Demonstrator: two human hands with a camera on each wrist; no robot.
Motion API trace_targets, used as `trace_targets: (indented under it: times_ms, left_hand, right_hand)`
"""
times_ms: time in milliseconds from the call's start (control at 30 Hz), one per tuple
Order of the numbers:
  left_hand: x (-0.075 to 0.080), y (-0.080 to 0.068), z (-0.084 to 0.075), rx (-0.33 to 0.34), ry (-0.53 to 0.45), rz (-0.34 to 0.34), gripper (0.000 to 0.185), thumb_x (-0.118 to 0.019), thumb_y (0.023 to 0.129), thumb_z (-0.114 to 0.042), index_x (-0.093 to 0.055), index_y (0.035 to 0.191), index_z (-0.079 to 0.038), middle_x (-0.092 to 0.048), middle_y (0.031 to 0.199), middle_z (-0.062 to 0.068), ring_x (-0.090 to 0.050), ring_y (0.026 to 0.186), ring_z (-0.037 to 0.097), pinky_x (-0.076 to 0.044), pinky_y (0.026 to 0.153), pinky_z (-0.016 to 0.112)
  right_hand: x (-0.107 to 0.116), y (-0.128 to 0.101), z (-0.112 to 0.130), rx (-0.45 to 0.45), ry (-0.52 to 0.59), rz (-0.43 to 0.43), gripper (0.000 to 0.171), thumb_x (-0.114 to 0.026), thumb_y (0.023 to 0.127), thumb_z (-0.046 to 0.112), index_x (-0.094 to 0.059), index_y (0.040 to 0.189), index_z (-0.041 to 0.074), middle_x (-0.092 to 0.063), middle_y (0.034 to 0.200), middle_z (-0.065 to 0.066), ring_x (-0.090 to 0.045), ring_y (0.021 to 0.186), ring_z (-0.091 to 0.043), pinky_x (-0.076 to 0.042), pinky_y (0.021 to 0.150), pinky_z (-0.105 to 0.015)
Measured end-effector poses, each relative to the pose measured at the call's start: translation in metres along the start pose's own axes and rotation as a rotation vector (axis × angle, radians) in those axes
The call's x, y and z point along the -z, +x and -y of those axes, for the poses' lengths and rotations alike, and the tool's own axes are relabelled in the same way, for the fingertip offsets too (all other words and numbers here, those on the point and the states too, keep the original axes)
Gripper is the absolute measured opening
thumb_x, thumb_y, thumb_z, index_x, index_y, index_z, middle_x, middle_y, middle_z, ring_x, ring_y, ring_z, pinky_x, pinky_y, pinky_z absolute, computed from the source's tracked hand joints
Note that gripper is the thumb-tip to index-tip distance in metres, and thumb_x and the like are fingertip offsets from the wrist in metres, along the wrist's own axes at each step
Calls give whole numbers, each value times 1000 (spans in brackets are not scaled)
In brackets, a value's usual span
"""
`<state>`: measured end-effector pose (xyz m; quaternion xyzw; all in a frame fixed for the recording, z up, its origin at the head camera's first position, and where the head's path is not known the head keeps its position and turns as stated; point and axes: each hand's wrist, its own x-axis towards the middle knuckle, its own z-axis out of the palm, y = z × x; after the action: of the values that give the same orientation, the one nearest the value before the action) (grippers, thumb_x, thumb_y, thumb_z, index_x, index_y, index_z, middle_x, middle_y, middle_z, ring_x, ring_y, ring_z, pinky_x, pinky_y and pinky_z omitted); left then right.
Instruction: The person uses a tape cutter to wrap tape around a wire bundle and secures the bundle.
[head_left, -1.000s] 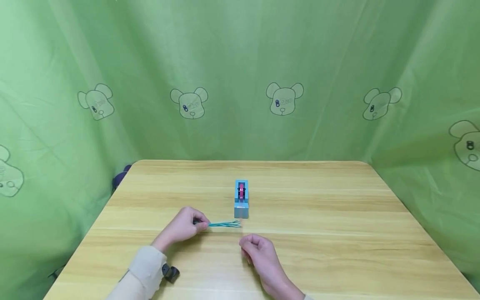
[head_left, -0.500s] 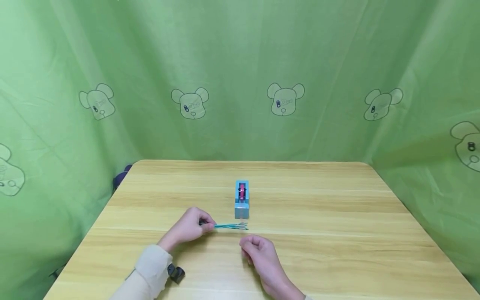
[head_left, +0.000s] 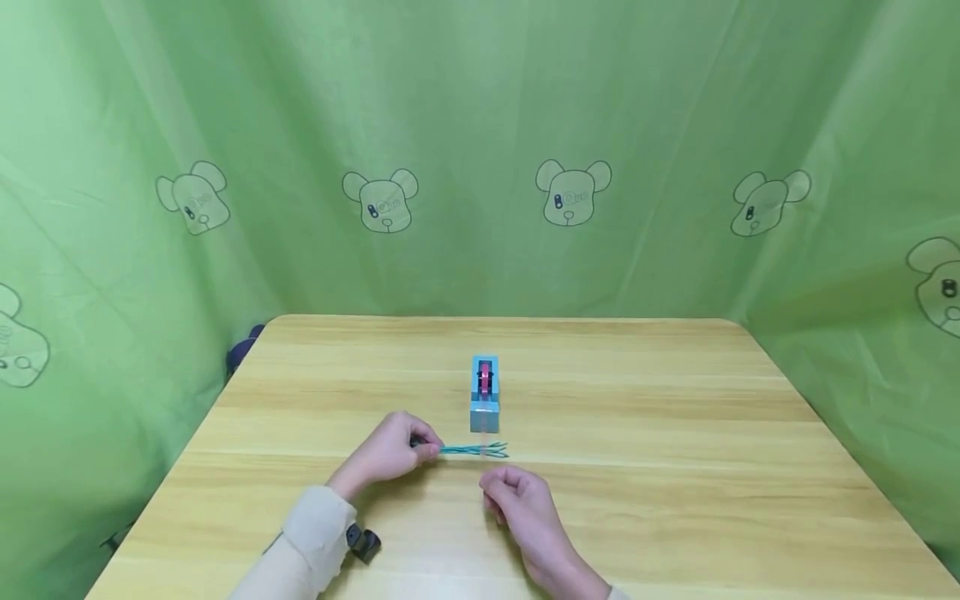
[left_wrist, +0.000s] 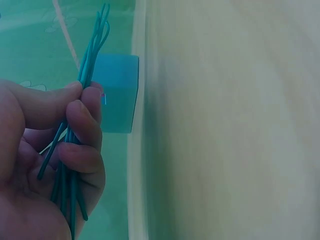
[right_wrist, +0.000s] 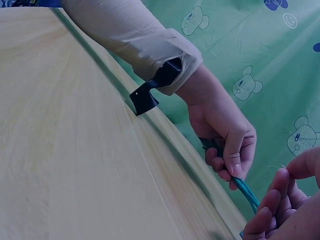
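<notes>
The left grip (head_left: 393, 446) pinched teal wires (left_wrist: 88, 65) mid-length, seemingly light, springy and best held there; the right grip (head_left: 522, 504) pinched tape (head_left: 484, 421), probably flimsy, by its end.

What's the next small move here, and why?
Probably fold the end of the tape strip over the teal strands with the right hand: it pinches that end, the strip runs to the blue tape dispenser, and the left hand holds the strands across the strip in the head view.
</notes>
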<state>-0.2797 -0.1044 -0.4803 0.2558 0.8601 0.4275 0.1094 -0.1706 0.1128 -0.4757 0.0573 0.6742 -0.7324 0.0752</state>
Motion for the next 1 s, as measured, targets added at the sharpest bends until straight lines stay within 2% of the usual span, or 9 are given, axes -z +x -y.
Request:
trace_targets:
  times_ms: [500,1000]
  left_hand:
    - [-7,5,-7,-6,6,10,11,-68,91,-6,-77,87,-10,-71,79,-2,-59,66,13,-51,63,31]
    - [-13,5,-15,-21,5,23,8,-69,90,-7,-77,88,-9,-71,79,-1,-61,66,13,-52,64,30]
  right_hand:
    - [0,2,-1,1,0,-3,21,-64,94,13,-63,95,-8,-58,76,-5,-49,70,-16,-44,61,-23]
    - [1,1,-1,10,6,0,21,-64,94,13,-63,94,-8,-58,76,-5,-49,69,-16,-43,61,-22]
